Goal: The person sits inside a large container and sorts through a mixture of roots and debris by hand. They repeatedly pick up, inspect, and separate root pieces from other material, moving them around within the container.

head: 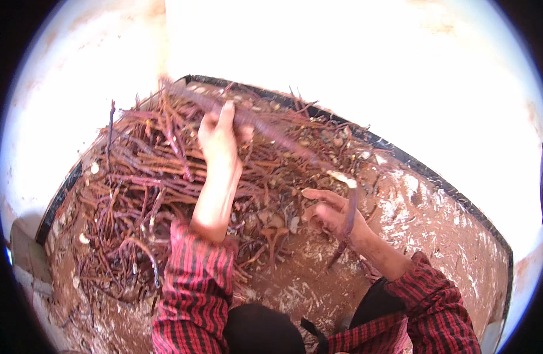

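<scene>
My left hand grips a long purplish-brown root, thumb on top, over a heap of similar roots. The held root slants from upper left to lower right and is blurred. Towards its lower right end a pale, bare patch shows, and a thinner part bends down from there in front of my right wrist. My right hand is just below the pale patch, fingers curled and partly apart; whether it touches the root is unclear.
Thin roots lie piled at left and centre. A black edging strip runs along the foot of the bright white wall. Reddish, soil-covered floor with pale scraps lies at right. Black-clad knees are at the bottom.
</scene>
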Available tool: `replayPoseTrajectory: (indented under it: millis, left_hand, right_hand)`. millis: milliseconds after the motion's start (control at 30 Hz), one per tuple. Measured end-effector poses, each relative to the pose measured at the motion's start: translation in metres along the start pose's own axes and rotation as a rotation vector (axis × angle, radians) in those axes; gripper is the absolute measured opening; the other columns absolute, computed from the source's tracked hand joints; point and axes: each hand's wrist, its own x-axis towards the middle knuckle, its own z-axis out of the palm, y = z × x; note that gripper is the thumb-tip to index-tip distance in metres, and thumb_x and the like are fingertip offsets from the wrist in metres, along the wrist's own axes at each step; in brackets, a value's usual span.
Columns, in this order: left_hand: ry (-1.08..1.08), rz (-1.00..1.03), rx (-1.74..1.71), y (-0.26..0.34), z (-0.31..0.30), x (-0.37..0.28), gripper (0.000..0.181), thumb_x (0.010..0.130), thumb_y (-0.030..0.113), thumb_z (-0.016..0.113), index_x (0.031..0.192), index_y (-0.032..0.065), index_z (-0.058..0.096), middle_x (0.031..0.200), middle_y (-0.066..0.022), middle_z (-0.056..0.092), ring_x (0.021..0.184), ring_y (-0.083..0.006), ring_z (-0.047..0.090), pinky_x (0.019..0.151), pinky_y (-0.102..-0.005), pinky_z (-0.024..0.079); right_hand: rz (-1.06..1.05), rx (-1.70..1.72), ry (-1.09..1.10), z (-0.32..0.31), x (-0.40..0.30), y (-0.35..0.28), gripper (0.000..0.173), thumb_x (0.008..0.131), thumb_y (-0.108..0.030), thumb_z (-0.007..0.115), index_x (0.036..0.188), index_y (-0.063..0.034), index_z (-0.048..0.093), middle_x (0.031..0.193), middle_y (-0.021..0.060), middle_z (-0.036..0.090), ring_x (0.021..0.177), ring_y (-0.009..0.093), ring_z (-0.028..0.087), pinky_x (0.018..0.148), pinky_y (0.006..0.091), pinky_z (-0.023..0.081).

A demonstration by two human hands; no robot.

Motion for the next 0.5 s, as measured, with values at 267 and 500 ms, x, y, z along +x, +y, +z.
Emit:
replayPoseTrajectory:
  millis: [267, 500]
  left_hand:
    - [0.072, -0.187, -0.026, -0.048, -0.031, -0.026, 0.023, 0.089, 0.023, 0.064, 0.093, 0.0045, 0.051, 0.074, -0.0074, 0.062, 0.053, -0.0157, 0.062, 0.044, -0.0252, 0.053]
    - [0.078, -0.215, 0.042, -0.066, -0.031, -0.024, 0.024, 0.089, 0.023, 0.064, 0.094, 0.0018, 0.054, 0.074, -0.0073, 0.062, 0.053, -0.0154, 0.062, 0.044, -0.0250, 0.051]
  right_hand:
    - [-0.066, 0.386, 0.247, -0.046, -0.010, -0.009, 0.052, 0.095, -0.049, 0.045, 0.116, -0.0035, 0.058, 0.085, 0.0031, 0.059, 0.072, 0.014, 0.050, 0.065, 0.0285, 0.040]
    - [-0.116, 0.216, 0.421, -0.058, -0.013, -0.020, 0.030, 0.093, -0.018, 0.054, 0.119, -0.0023, 0.057, 0.084, 0.0067, 0.060, 0.066, 0.013, 0.053, 0.059, 0.0252, 0.043]
